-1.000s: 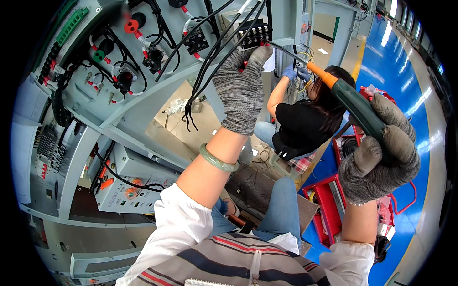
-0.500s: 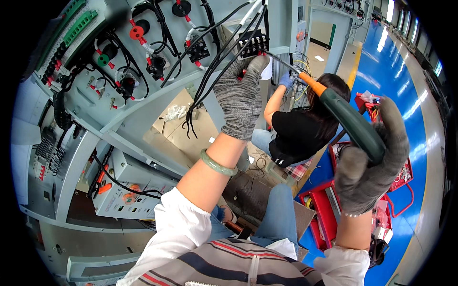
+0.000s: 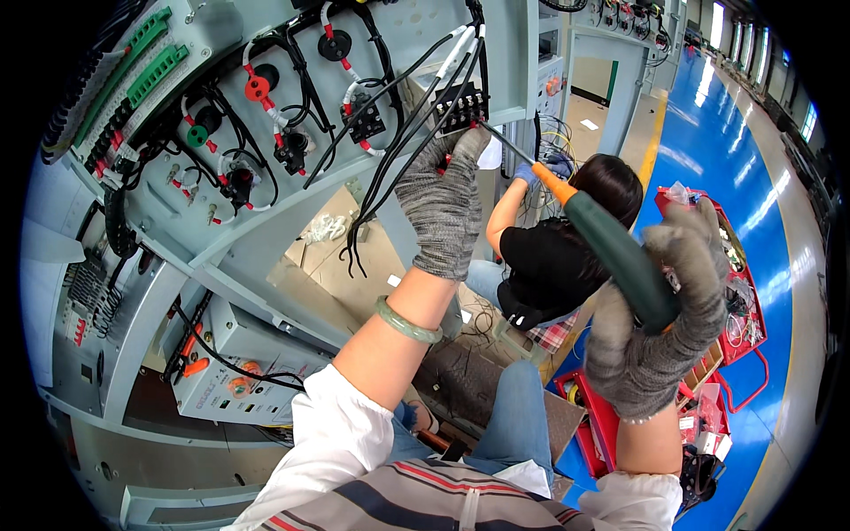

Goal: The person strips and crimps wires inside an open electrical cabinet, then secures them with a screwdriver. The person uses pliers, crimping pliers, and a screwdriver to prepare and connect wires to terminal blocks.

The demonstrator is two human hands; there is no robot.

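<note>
The left hand [image 3: 445, 208], in a grey knitted glove, is raised to the grey panel [image 3: 266, 221]. Its fingers are closed near a black terminal block [image 3: 460, 108], at the place where a bundle of black wires [image 3: 390, 150] comes to the block. If the fingers pinch one wire or only press on the block, I cannot tell. A green bracelet [image 3: 405, 322] sits on this wrist.

The right hand [image 3: 660, 332], also in a grey glove, is closed around the dark green handle of a screwdriver [image 3: 611, 252]. The handle has an orange collar, and the thin metal shaft goes up and to the left. Its tip is at the terminal block, just beside the left fingers.

On the panel, left of the block, there are round red, green and black parts with white-marked cables, and green terminal strips [image 3: 133, 75] near the upper left edge.

Behind the screwdriver, lower down, another person [image 3: 558, 257] in a black shirt and blue gloves works on wires. To the right a red cart [image 3: 735, 292] with small parts stands on the blue floor [image 3: 753, 177].
</note>
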